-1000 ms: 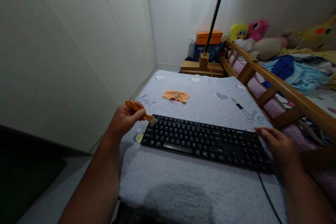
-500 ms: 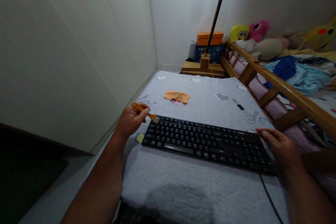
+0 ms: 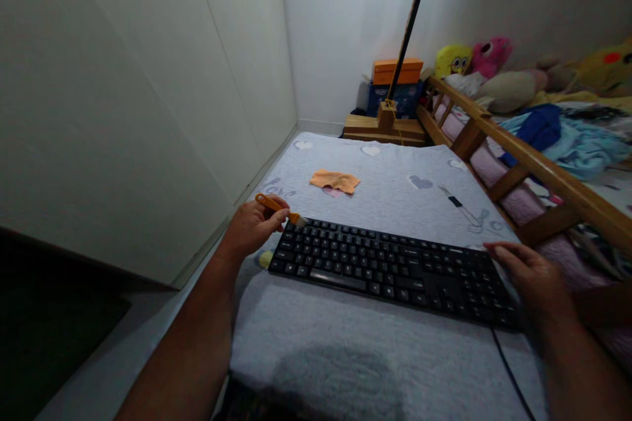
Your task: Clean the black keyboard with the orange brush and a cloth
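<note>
Pinching 1 slim orange-handled brush (image 3: 295, 218) with pale bristles in left hand (image 3: 249, 227). Just shifted slightly rightward and toward the far edge of the long black plastic keyboard (image 3: 365, 255), so now reaching its top-left keys. Resting right hand (image 3: 536, 276) at the keyboard's right end; cannot tell whether gripping it.

Left hand (image 3: 257, 227): fingers closed in a pinch, forearm angled inward. Right hand (image 3: 530, 276): fingers extended inward, thumb alongside; forearm angled inward, both arms bare.
</note>
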A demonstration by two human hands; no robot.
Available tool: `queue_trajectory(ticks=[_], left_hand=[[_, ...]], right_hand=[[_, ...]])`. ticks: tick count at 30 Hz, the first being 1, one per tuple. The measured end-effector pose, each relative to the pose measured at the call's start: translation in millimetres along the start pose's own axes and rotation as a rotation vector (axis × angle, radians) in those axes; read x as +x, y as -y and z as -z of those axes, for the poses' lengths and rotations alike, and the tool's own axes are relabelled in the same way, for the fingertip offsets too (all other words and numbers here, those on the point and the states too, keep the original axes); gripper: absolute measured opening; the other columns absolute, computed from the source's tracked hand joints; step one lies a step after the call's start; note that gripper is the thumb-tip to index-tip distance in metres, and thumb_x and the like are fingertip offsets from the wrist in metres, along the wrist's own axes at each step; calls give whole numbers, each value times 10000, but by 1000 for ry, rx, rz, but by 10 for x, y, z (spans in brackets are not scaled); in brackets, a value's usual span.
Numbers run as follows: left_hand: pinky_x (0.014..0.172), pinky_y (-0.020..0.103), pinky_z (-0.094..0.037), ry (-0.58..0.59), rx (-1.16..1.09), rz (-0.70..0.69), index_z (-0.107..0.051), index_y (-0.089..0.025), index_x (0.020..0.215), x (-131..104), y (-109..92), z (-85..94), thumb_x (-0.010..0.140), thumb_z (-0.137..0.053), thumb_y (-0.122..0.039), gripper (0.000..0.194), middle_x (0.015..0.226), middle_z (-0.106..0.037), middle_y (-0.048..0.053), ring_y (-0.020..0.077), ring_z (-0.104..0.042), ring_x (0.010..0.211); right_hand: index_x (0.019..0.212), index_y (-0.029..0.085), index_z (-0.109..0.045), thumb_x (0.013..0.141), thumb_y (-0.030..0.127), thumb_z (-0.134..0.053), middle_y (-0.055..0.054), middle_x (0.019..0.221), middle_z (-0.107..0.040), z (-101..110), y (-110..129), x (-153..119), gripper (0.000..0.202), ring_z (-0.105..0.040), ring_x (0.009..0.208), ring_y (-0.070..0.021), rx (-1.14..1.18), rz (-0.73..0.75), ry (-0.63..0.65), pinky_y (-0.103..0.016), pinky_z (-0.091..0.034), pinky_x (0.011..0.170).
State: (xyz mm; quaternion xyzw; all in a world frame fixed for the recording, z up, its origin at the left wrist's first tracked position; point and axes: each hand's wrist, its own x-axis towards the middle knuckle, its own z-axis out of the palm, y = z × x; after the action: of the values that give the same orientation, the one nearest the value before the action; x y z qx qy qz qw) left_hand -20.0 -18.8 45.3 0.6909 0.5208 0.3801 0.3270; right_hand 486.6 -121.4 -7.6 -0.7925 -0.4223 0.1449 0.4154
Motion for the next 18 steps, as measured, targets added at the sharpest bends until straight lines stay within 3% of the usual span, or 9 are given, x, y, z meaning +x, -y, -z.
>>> queue_trajectory(ticks=[9,18], left_hand=[[559,252,-518,73,80,-46,-631,-160,830,-3,13,39,884,-565,-414,267,675,-647,1,147,-654,572],[507,226,-470,123,68,-41,-598,-167,755,-12,30,70,909,-517,-408,298,606,-592,-26,115,-592,502]], right_hand=[[894,207,-763,683,551,-652,-88,981,-769,-6,-71,32,418,-674,1012,-359,30,-18,16,-463,-473,944],[906,214,-760,679,560,-657,-83,992,-762,-2,-100,32,426,-665,1038,-355,29,-34,22,-457,-462,966]])
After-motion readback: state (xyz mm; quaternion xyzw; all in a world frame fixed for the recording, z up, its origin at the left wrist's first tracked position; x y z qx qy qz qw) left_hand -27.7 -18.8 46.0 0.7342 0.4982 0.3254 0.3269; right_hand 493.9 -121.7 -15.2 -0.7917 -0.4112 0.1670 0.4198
